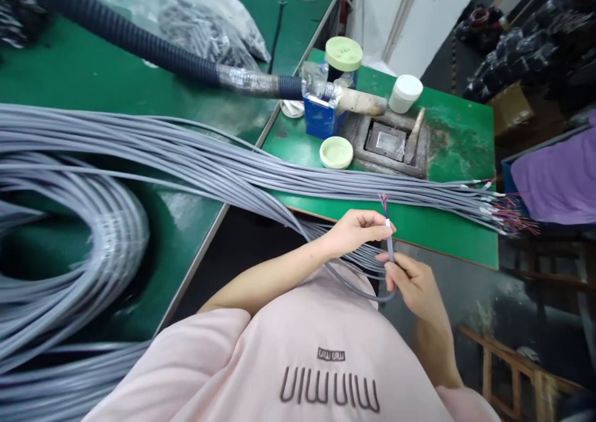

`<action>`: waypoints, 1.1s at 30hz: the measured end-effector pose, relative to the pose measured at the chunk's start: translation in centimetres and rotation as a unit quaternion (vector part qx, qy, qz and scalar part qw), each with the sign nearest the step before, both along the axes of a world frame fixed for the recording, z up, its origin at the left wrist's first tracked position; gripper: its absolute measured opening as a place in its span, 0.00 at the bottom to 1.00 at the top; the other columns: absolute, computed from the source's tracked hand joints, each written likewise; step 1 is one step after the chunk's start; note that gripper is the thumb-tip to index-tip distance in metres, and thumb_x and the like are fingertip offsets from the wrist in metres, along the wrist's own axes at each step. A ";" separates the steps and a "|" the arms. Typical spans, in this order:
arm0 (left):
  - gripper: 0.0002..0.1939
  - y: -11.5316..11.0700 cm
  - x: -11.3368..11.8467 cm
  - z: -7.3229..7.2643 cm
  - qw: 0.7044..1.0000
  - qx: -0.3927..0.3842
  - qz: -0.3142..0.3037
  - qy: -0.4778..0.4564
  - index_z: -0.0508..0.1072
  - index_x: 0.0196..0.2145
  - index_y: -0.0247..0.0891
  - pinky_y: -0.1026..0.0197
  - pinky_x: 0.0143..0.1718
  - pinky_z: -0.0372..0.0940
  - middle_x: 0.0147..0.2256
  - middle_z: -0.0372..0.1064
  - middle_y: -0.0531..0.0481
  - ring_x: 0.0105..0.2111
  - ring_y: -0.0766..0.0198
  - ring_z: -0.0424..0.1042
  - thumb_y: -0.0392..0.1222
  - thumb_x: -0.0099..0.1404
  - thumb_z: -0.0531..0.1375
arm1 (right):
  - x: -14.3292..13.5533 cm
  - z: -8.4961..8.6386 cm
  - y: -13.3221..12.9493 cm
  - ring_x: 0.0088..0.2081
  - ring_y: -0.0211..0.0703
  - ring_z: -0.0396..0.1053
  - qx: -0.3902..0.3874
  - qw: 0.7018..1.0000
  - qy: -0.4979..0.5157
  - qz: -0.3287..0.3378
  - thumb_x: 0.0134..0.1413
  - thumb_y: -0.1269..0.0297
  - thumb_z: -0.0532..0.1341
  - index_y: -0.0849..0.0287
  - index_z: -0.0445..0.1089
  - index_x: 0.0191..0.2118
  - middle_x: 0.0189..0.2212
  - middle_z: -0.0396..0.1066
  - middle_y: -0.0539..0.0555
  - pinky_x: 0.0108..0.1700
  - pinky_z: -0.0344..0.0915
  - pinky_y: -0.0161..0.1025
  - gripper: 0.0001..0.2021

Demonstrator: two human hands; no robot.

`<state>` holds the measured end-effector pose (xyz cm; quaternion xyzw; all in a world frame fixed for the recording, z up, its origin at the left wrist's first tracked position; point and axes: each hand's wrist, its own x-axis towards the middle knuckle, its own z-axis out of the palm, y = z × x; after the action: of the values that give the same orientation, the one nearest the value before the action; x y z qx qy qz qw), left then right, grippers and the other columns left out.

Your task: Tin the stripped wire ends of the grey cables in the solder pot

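Near the table's front edge, a grey cable (390, 246) stands upright with its stripped end on top, where thin red and blue wires (384, 205) fan out above a white band. My left hand (356, 231) pinches it just at the white band. Lower down, my right hand (412, 279) grips the same cable between thumb and fingers, and the cable loops away below toward the left. Behind both hands runs a long bundle of grey cables (326, 183), their stripped ends (507, 214) spread out at the right.
A solder pot (386, 141) with a wooden-looking stick sits behind the bundle. Around it are a white jar (406, 93), a pale green lid (336, 153), a blue box (321, 118) and a black hose (139, 34). Coiled grey cable (116, 242) lies at left; a wooden stool (516, 366) stands lower right.
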<state>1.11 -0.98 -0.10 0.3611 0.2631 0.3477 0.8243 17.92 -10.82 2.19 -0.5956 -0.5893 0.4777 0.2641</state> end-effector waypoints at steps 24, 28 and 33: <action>0.14 -0.8 -2.8 0.5 0.935 0.162 0.251 0.194 0.78 0.36 0.34 0.67 0.22 0.54 0.16 0.58 0.58 0.18 0.74 0.56 0.49 0.60 0.63 | -4.5 -1.3 3.2 0.22 0.36 0.62 0.176 0.970 -0.167 -0.032 0.63 0.57 0.55 0.56 0.67 0.24 0.17 0.65 0.48 0.29 0.55 0.35 0.16; 0.14 -0.1 -3.0 0.2 0.937 0.138 0.247 0.202 0.77 0.34 0.34 0.68 0.22 0.54 0.16 0.56 0.59 0.17 0.74 0.55 0.49 0.58 0.65 | -4.9 -1.7 3.6 0.21 0.37 0.62 0.219 0.954 -0.204 -0.025 0.62 0.58 0.56 0.56 0.71 0.28 0.18 0.68 0.49 0.28 0.53 0.35 0.14; 0.16 0.8 -3.5 0.4 0.939 0.125 0.238 0.214 0.75 0.32 0.34 0.68 0.21 0.49 0.16 0.53 0.61 0.17 0.76 0.50 0.49 0.52 0.69 | -5.2 -2.3 4.0 0.22 0.38 0.63 0.254 0.936 -0.242 -0.011 0.62 0.60 0.56 0.57 0.74 0.31 0.21 0.71 0.52 0.29 0.53 0.36 0.12</action>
<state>-2.36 -0.19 0.32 0.4538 0.4661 0.4787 0.5897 12.75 -6.84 -0.11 -0.6127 -0.7304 0.1503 0.2617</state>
